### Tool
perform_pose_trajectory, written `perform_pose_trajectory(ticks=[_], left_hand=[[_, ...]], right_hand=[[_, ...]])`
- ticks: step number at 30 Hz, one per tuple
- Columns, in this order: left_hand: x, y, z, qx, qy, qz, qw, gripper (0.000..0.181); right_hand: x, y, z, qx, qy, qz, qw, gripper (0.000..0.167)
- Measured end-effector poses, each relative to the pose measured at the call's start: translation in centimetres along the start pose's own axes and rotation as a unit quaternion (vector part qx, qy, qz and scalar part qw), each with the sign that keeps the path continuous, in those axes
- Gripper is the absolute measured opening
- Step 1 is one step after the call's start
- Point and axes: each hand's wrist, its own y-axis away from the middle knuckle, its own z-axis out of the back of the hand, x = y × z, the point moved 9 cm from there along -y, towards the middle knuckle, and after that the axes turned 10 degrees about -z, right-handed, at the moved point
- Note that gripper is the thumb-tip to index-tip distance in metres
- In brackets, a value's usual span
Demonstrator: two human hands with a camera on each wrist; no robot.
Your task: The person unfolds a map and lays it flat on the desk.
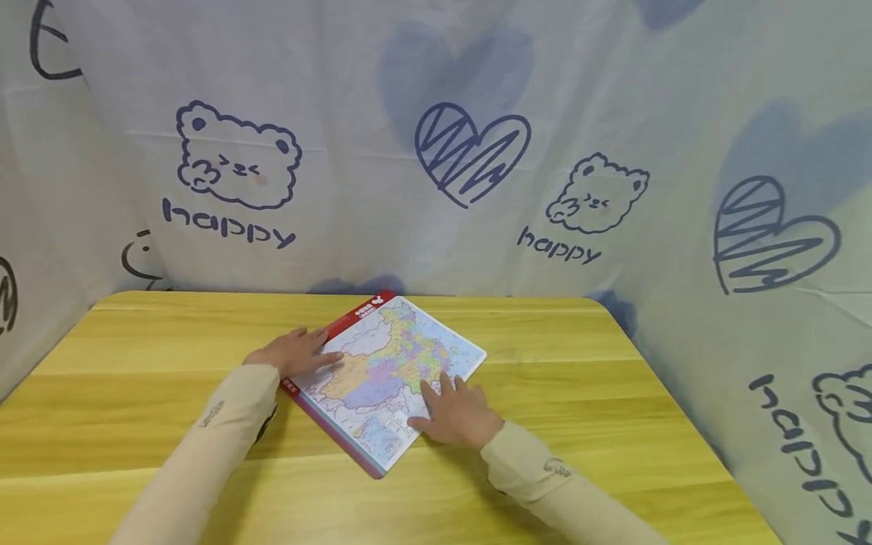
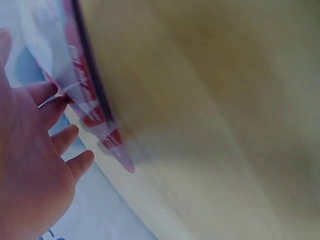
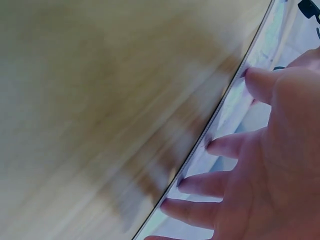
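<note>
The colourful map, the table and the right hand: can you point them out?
Colourful map [image 1: 383, 381], head view: purple region near its middle.
Table [image 1: 579, 378], head view: bare wood-grain top.
Right hand [image 1: 460, 413], head view: back of the hand.

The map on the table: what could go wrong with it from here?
The red corner of the map seems to reach the far edge of the table, so a forward push might drive it into the cloth. The left hand and right hand appear spread, not curled around it, so it might slip if lifted.

Right hand [image 3: 270, 160], fingers spread, seemingly touching thin board [image 3: 226, 118]; wooden tabletop [image 3: 90, 100] blurred.
</note>
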Motion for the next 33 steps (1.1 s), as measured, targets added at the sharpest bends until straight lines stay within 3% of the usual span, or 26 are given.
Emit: perform_pose_trajectory(ticks=[5,9,12,16,23,33], left_hand=[[0.5,0.8,-0.4,0.013,0.0,-0.004,0.9999,0.08],[0.7,1.6,-0.5,0.012,-0.019,-0.026,0.9994,0.077],[0.2,2.3,-0.7,0.02,-0.067,-0.084,0.994,0.067],[-0.3,3.5,-1.2,0.027,-0.146,-0.16,0.9759,0.058],[0.5,5.6,-1.5,-0.001,-0.097,-0.102,0.99,0.077],[0.8,8.9,-1.8,-0.038,-0.122,-0.13,0.9832,0.075]], right_hand=[[-0.4,-0.1,-0.3,0.002,-0.011,0.006,0.9999,0.072],[-1.0,-0.7,-0.1,0.01,-0.029,0.01,0.9995,0.072],[-1.6,-1.4,-0.1,0.02,-0.041,0.008,0.9989,0.071],[-2.4,-2.5,-0.4,0.034,-0.052,-0.001,0.9981,0.07],[-2.8,-4.3,-0.4,0.047,-0.072,-0.009,0.9962,0.068],[-1.2,-6.2,0.8,0.05,-0.115,-0.008,0.9921,0.065]])
